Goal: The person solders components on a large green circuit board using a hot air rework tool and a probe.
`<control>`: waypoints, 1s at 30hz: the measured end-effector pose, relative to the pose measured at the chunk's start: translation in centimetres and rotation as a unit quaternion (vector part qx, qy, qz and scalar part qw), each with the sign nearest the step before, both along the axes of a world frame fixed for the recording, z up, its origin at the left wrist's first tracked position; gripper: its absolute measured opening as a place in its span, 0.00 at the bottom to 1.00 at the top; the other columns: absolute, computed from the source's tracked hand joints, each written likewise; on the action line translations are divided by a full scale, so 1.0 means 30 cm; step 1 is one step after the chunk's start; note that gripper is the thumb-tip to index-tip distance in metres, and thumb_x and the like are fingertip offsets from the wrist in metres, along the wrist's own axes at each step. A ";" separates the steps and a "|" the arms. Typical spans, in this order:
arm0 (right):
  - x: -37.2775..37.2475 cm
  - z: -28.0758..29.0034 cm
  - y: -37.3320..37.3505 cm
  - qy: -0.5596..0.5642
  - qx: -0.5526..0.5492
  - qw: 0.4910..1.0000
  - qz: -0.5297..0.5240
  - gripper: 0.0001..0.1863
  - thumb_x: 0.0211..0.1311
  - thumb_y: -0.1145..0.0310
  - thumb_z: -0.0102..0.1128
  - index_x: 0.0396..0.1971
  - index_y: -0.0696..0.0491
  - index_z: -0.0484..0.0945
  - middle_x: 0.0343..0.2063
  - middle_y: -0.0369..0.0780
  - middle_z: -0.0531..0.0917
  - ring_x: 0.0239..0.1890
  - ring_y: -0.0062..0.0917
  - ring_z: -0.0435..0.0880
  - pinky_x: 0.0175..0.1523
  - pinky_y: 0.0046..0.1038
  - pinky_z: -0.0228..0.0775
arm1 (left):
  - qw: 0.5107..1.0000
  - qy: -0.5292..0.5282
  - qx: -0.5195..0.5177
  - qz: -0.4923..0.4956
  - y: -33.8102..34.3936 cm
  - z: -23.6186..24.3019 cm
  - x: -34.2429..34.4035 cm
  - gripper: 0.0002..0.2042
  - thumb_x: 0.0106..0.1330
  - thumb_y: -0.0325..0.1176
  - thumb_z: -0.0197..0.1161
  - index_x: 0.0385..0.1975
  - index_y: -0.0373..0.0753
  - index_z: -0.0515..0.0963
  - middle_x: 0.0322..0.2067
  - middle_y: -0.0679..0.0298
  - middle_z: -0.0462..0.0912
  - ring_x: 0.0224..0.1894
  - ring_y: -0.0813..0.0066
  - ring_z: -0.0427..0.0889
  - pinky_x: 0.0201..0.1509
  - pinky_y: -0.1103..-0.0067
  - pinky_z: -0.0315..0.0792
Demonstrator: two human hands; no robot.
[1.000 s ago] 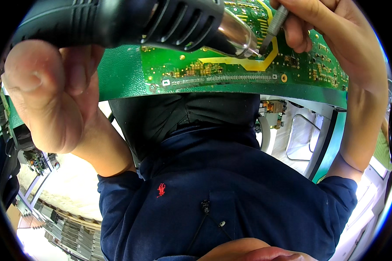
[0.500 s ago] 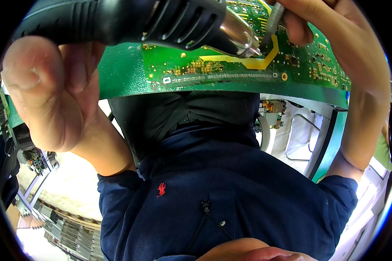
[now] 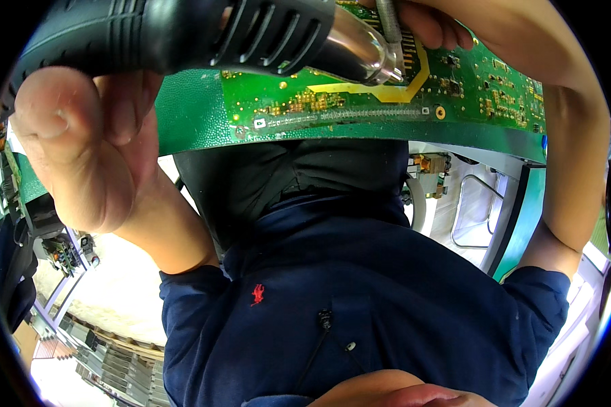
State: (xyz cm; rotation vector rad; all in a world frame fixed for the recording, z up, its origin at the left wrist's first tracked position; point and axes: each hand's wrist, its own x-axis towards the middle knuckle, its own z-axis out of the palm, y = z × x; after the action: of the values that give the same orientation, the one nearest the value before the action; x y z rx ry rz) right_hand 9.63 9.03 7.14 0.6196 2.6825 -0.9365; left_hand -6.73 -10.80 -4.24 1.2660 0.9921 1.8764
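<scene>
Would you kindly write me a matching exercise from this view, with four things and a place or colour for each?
Things:
1. Thick black tool
2. Slim grey tool
3. Circuit board
4. Shirt

Places or colours:
A. in the right hand
B. navy blue
C. in the left hand
D. lying on a green surface

Pairs: 1-C; 2-A; 3-D; 4-B

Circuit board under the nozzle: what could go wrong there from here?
1. The metal nozzle of the black tool in the left hand ends close to the slim tool; a small slip might knock them together.
2. If the nozzle is hot, which the picture cannot show, the nearby fingers of the right hand could get burned.
3. The slim tool might scratch the yellow strip on the circuit board.
</scene>
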 end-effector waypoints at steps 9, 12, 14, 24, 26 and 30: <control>-0.001 0.016 -0.015 0.013 -0.047 0.999 0.020 0.23 0.71 0.61 0.57 0.16 0.57 0.72 0.11 0.36 0.77 0.12 0.13 0.71 0.16 0.21 0.57 | 1.000 0.001 0.006 0.017 0.011 -0.009 0.018 0.22 0.68 0.41 0.63 0.49 0.29 0.67 0.23 0.67 0.77 0.26 0.86 0.75 0.73 0.57 0.55; 0.007 0.017 -0.002 0.035 -0.072 0.996 0.042 0.23 0.71 0.61 0.57 0.16 0.57 0.71 0.11 0.37 0.77 0.13 0.13 0.72 0.16 0.21 0.58 | 1.000 0.002 0.008 0.024 0.009 -0.011 0.013 0.25 0.67 0.41 0.64 0.51 0.27 0.64 0.23 0.67 0.77 0.26 0.87 0.75 0.73 0.57 0.55; 0.017 0.016 0.011 0.051 -0.089 0.993 0.059 0.23 0.71 0.61 0.57 0.16 0.57 0.71 0.11 0.37 0.77 0.13 0.13 0.73 0.16 0.20 0.58 | 0.999 0.004 0.009 0.031 0.002 -0.014 0.008 0.27 0.67 0.41 0.64 0.53 0.26 0.62 0.23 0.67 0.77 0.26 0.87 0.75 0.73 0.57 0.54; -0.153 0.007 -0.218 0.077 -0.105 0.991 0.026 0.23 0.71 0.61 0.57 0.16 0.57 0.70 0.12 0.37 0.77 0.14 0.13 0.75 0.17 0.20 0.60 | 0.999 0.001 0.017 0.047 0.000 -0.030 -0.001 0.37 0.66 0.41 0.65 0.60 0.18 0.53 0.24 0.68 0.76 0.26 0.88 0.75 0.73 0.56 0.54; -0.096 -0.001 -0.155 0.081 -0.105 0.991 0.016 0.22 0.71 0.61 0.57 0.16 0.57 0.70 0.12 0.37 0.77 0.14 0.13 0.75 0.17 0.20 0.60 | 0.998 0.001 0.019 0.052 -0.004 -0.036 -0.005 0.39 0.66 0.40 0.66 0.62 0.17 0.51 0.24 0.68 0.76 0.26 0.88 0.75 0.73 0.56 0.54; 0.072 -0.019 0.052 0.091 -0.107 0.990 0.000 0.22 0.71 0.61 0.57 0.17 0.57 0.70 0.12 0.37 0.77 0.14 0.13 0.75 0.17 0.19 0.61 | 0.997 0.004 0.020 0.068 -0.022 -0.044 -0.020 0.43 0.65 0.40 0.66 0.65 0.14 0.47 0.24 0.68 0.76 0.25 0.89 0.75 0.73 0.56 0.54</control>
State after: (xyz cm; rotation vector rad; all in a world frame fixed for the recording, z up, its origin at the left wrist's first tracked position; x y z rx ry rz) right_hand 11.80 10.60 6.57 0.5114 2.6823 -1.3172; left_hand -7.32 -11.47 -5.54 1.2581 1.0740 2.0057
